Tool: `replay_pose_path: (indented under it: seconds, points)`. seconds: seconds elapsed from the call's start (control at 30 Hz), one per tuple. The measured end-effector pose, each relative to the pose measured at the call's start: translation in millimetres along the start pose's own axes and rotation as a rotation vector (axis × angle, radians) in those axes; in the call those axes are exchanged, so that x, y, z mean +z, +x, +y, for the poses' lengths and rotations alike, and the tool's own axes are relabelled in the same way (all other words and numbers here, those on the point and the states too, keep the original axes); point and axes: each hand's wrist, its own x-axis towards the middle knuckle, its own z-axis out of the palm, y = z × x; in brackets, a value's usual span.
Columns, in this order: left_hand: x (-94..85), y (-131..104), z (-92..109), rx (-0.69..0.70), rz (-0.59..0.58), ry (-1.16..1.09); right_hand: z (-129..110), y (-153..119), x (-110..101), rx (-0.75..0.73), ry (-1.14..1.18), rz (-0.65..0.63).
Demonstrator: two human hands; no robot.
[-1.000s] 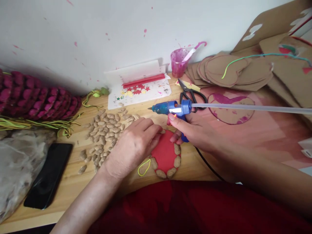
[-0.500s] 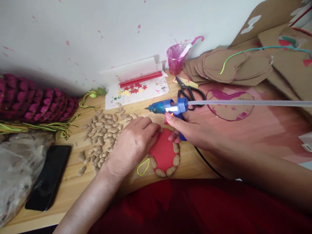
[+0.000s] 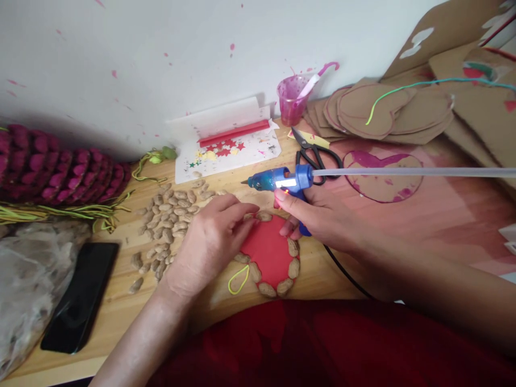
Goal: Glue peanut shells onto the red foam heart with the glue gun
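My right hand (image 3: 322, 215) is closed round the handle of a blue hot glue gun (image 3: 268, 180). Its nozzle points left, above the board, and a long clear glue stick (image 3: 403, 172) runs out of its back. Beneath lies a red heart-shaped piece (image 3: 271, 252) with peanuts (image 3: 294, 268) along its edge. My left hand (image 3: 213, 236) is over the heart's upper left side, thumb and forefinger apart, close to a peanut (image 3: 264, 216) on the top edge. A yellow string loop (image 3: 238, 280) lies at the heart's left. Part of that side is hidden by my left hand.
Loose peanuts (image 3: 167, 215) lie left of my hand, beyond them a black phone (image 3: 80, 295) and a plastic bag (image 3: 32, 285). Behind are paper with star cutouts (image 3: 189, 172), black-handled scissors (image 3: 316, 156) and a stained cup (image 3: 292, 102). Cardboard hearts (image 3: 363, 110) are stacked back right.
My left hand has drawn back a little to the left and its fingers have parted, uncovering a peanut on the heart's top edge. My right hand keeps the glue gun nearly still.
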Motion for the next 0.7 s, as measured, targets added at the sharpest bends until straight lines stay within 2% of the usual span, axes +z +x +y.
replay_pose_path:
  seconds: [0.37,0.7]
  points:
    - [13.7,0,5,-0.020,0.022,-0.025,0,0,0,0.019,-0.033,-0.011]
    - [16.7,-1,5,-0.025,0.047,-0.011,0,-1,1,0.030,-0.057,-0.016]
